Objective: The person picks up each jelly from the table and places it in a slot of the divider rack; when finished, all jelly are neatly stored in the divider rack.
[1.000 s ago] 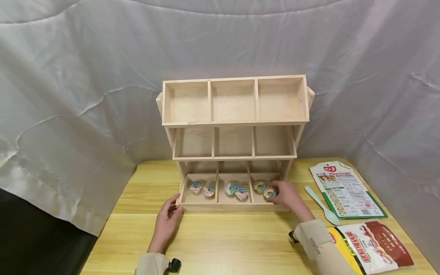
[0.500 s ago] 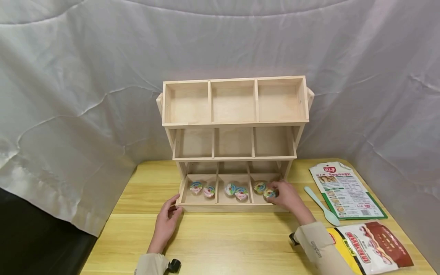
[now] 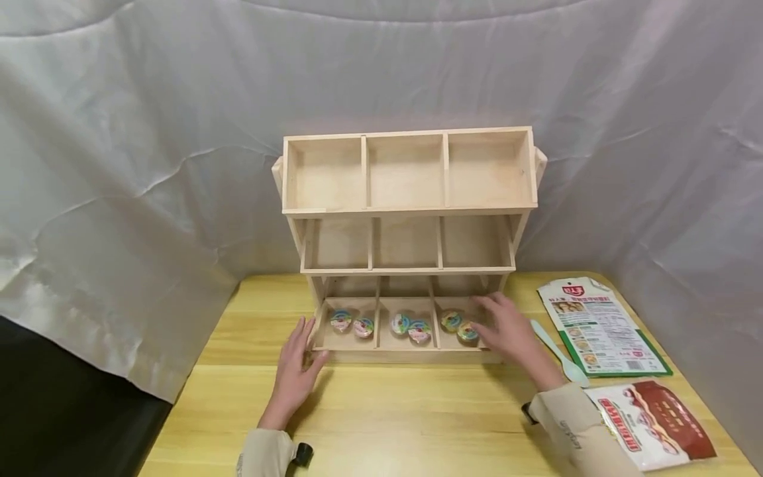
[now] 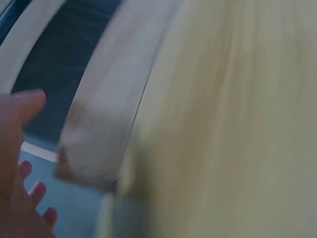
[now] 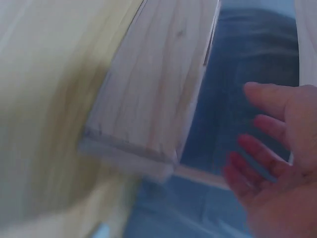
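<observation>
A three-tier wooden storage box (image 3: 407, 213) stands on the table, each tier divided into three compartments. In its lowest tray (image 3: 405, 358) lie small jelly cups (image 3: 419, 332) with printed film lids, two per compartment. My right hand (image 3: 511, 331) is over the tray's right end, fingers loosely spread, just beside a jelly cup (image 3: 467, 332) and holding nothing. At the left front corner is my left hand (image 3: 293, 371), thumb apart from straight fingers, also with nothing in it. Both wrist views show a hand (image 5: 277, 153) next to the tray's wooden front.
On the right side lie a white and green food pouch (image 3: 603, 328), a pale green spoon (image 3: 561, 354) and a red and white pouch (image 3: 656, 424), partly covered by the right sleeve. A grey curtain (image 3: 381, 73) hangs behind and around the wooden table (image 3: 393, 417).
My right hand has let go of the right-hand jelly cup and drawn back to the right, fingers opening. My left hand's fingers and thumb have spread at the tray corner.
</observation>
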`<state>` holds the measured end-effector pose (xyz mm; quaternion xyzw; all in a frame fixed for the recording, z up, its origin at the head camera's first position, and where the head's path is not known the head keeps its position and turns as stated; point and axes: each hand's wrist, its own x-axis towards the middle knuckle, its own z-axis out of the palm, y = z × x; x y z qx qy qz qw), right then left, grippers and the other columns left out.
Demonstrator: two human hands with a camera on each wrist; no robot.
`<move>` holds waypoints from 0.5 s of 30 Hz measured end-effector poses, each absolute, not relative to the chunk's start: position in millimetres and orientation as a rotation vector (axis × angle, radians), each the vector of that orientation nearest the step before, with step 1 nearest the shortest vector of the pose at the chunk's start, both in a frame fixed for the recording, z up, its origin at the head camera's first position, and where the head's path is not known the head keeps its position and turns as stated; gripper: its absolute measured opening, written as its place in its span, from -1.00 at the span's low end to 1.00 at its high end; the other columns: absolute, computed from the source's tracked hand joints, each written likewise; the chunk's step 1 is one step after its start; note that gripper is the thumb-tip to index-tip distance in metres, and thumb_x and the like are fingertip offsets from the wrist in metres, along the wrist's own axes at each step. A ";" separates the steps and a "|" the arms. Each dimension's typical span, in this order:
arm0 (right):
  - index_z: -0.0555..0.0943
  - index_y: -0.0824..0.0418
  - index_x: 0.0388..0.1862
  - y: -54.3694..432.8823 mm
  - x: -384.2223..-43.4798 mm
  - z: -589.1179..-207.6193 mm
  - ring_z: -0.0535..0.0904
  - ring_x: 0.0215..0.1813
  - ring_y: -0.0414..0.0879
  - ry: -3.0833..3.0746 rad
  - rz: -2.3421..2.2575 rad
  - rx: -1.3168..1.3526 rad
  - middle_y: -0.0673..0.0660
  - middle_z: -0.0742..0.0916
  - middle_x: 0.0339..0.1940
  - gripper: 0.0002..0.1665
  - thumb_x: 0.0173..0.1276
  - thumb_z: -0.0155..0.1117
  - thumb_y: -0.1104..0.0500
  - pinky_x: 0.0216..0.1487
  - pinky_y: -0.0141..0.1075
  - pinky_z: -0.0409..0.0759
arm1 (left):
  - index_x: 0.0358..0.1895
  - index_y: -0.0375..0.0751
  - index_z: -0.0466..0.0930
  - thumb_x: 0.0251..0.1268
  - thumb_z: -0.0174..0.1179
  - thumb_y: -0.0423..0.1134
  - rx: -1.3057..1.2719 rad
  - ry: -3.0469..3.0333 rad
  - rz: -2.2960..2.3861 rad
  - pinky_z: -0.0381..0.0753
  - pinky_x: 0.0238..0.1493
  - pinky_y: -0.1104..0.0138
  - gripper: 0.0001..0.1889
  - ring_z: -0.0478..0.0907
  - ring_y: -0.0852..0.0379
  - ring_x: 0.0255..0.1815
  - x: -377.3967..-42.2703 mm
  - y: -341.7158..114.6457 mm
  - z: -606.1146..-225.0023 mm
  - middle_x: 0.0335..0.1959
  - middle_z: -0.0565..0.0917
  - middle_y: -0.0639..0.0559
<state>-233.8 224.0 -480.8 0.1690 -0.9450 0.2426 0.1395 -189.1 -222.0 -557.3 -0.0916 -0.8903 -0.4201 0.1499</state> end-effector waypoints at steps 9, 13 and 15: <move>0.52 0.15 0.45 262.6 -219.9 -440.8 0.42 0.42 0.31 -2.340 0.336 0.668 0.29 0.63 0.28 -0.25 0.40 0.37 -0.17 0.47 0.15 0.35 | 0.67 0.06 0.12 0.52 -0.01 0.28 -0.418 -2.565 -0.411 -0.32 0.68 -0.12 -0.22 -0.20 -0.11 0.75 -196.5 -250.9 -485.5 0.71 0.05 -0.05; 0.54 0.10 0.45 274.1 -214.0 -433.7 0.40 0.46 0.27 -2.215 0.247 0.694 0.27 0.60 0.36 -0.21 0.58 -0.07 -0.41 0.66 -0.02 0.12 | 0.62 0.08 0.25 0.50 -0.21 0.44 -0.456 -2.450 -0.177 -0.31 0.67 -0.15 -0.20 -0.17 -0.06 0.75 -197.9 -263.2 -469.9 0.70 0.11 0.05; 0.54 0.08 0.45 279.2 -212.1 -433.7 0.35 0.53 0.23 -2.155 0.187 0.692 0.25 0.56 0.43 -0.18 0.58 -0.15 -0.44 0.70 0.02 -0.01 | 0.60 0.10 0.29 0.46 -0.23 0.47 -0.465 -2.412 -0.100 -0.29 0.66 -0.17 -0.19 -0.12 -0.06 0.74 -197.1 -268.5 -466.7 0.71 0.10 0.10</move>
